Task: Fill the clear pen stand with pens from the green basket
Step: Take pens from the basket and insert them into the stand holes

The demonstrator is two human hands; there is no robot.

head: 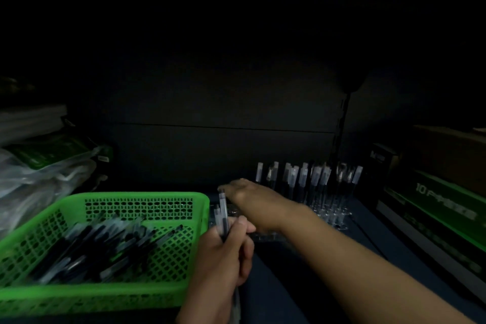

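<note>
- Left hand grips the held pens upright, just right of the green basket.
- Right hand lies beyond it, over the clear pen stand (blurred; grasp cannot be told).
- Loose pens lie in the basket; standing pens fill the stand right of the right hand.

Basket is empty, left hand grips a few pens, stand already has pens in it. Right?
Not empty: the head view shows a pile of pens in the basket. The rest holds: the left hand grips a few pens, and the stand already has upright pens in it.
</note>
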